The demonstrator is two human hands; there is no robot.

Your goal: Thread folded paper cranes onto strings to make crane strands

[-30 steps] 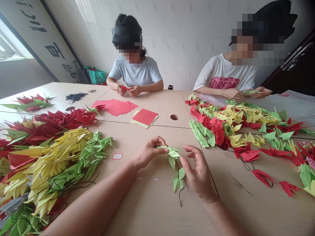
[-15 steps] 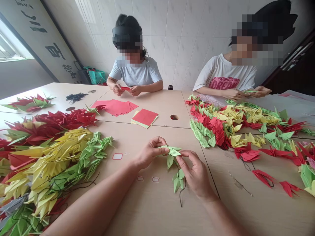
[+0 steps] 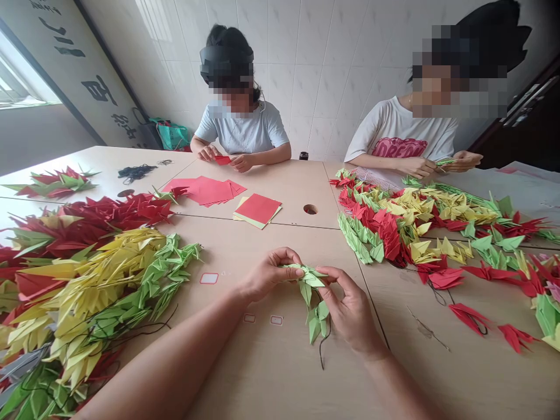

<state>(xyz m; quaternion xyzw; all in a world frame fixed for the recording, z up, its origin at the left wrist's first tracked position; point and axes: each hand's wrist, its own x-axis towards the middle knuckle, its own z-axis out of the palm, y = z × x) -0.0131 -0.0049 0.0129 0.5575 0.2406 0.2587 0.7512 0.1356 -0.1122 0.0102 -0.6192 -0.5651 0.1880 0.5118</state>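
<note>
Between my two hands, above the middle of the table, is a light green folded paper crane [image 3: 310, 274]. My left hand [image 3: 275, 270] pinches its left end between thumb and fingers. On the other side, my right hand [image 3: 345, 306] is closed with thumb and fingertips on its right end. Below them hang more green paper cranes [image 3: 315, 319] on a dark string [image 3: 322, 353], whose loose end rests near the tabletop. The fingers cover part of the folded paper.
Heaps of yellow cranes [image 3: 105, 280] and red cranes [image 3: 100, 219] lie left. Garlands of folded paper [image 3: 394, 216] fill the right side. Square paper sheets [image 3: 258, 210] lie ahead, near a table hole [image 3: 310, 209]. Two people sit opposite, each holding paper.
My hands have lowered slightly, and the green crane between them has tilted and shifted a little. Across the table, one person's red paper has changed angle.
</note>
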